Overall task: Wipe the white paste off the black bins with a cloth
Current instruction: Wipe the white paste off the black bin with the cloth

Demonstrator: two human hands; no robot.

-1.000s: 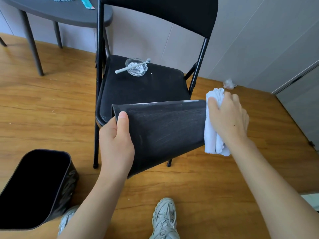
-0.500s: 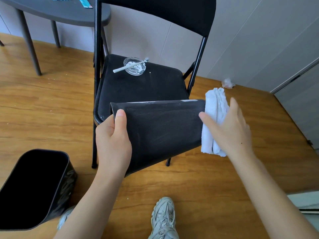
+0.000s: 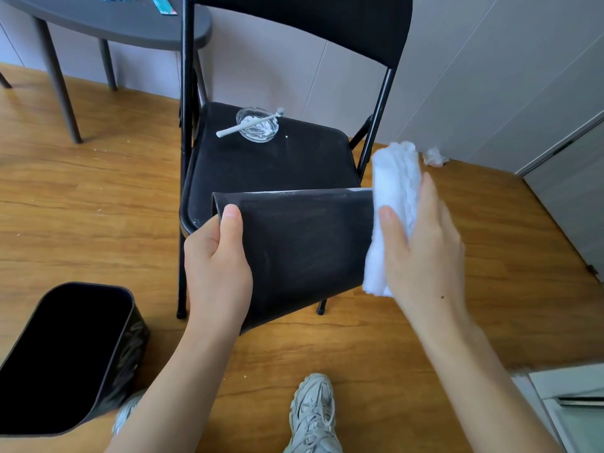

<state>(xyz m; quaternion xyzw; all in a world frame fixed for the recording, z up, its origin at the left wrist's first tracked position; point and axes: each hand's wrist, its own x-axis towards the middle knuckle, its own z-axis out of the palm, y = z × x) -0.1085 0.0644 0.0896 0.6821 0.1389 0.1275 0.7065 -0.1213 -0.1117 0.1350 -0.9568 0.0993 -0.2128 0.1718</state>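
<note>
The left hand (image 3: 217,266) grips the black bin (image 3: 300,250) by its rim, held tipped sideways over the chair (image 3: 271,165), likely to expose its smeared wall. The right hand (image 3: 421,243), fingers straight, presses the folded white cloth (image 3: 397,188) against the bin's base end. Open floor lies rightward; a glass dish (image 3: 258,125) sits well beyond.

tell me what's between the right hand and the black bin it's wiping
In the head view, a folded white cloth lies between the right hand and the end of the held black bin. The hand presses it with straight fingers.
</note>
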